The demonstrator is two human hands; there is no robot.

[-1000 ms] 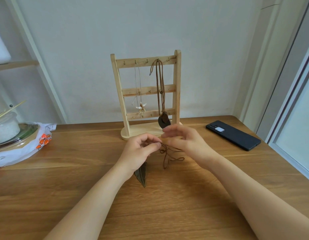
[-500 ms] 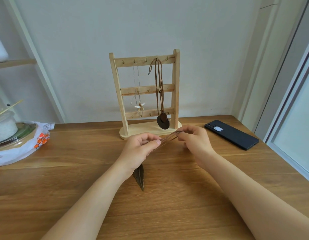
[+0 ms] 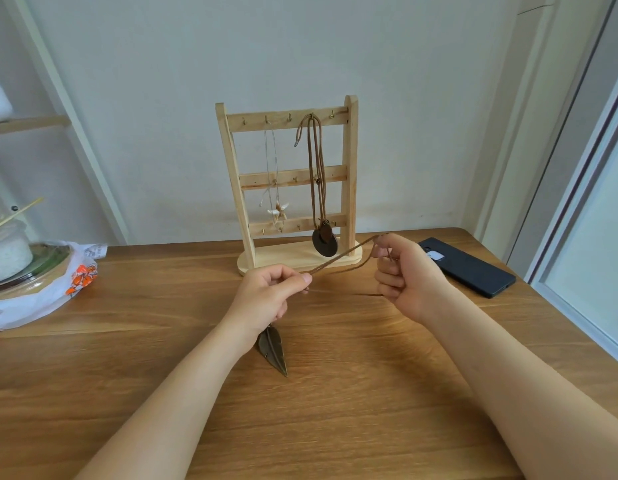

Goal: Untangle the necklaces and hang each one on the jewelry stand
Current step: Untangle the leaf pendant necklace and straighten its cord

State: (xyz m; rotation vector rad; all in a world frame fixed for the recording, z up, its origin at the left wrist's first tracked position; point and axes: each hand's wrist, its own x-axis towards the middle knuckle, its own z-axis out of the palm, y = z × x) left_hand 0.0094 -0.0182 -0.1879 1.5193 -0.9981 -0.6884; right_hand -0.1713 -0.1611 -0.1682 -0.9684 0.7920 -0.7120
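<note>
Leaf pendant (image 3: 273, 351): dark metal, it hung below the left wrist just above the wooden table (image 3: 335, 427); its tip pointed toward the viewer.
Left hand (image 3: 266, 299): fingers were curled, thumb and forefinger pinched together on the brown cord (image 3: 342, 256); the pendant end dropped beneath the palm.
Right hand (image 3: 408, 271): fingers were folded into a loose fist, clamped on the far end of the same cord; one loose end trailed leftward under the knuckles.
Cord span: drawn taut between the two hands, rising to the right; it crossed in front of the stand's base.
Jewelry stand (image 3: 350, 168): pale wood, three hooked rails, upright behind the hands; a disc-pendant necklace (image 3: 324, 242) hung from a top hook at right; a thin pale necklace (image 3: 278, 211) hung at left.
Phone (image 3: 470, 268): black, flat on the table just right of the right hand.
Plastic bag (image 3: 58, 289): at the far left edge, holding a lidded container (image 3: 9, 251).
</note>
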